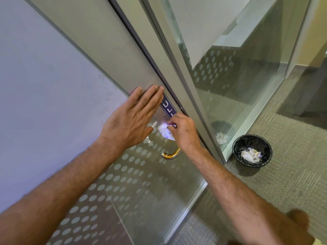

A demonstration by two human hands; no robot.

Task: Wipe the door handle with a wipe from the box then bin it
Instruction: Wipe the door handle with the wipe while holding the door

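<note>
A person's two bare forearms reach toward a glass door [141, 183] patterned with frosted dots. The left hand [129, 119] lies flat, fingers together and extended, pressed against the metal door frame, covering the start of a dark blue sign [168, 107] whose visible white letters read "ULL". The right hand [183, 130] pinches a crumpled white wipe [164, 131] against the upper part of the curved metal door handle [170, 154], whose lower bend shows below the wrist. To the right, on grey carpet [283, 183], stands a small round bin [252, 150] with a black liner, holding crumpled white wipes [250, 154].
</note>
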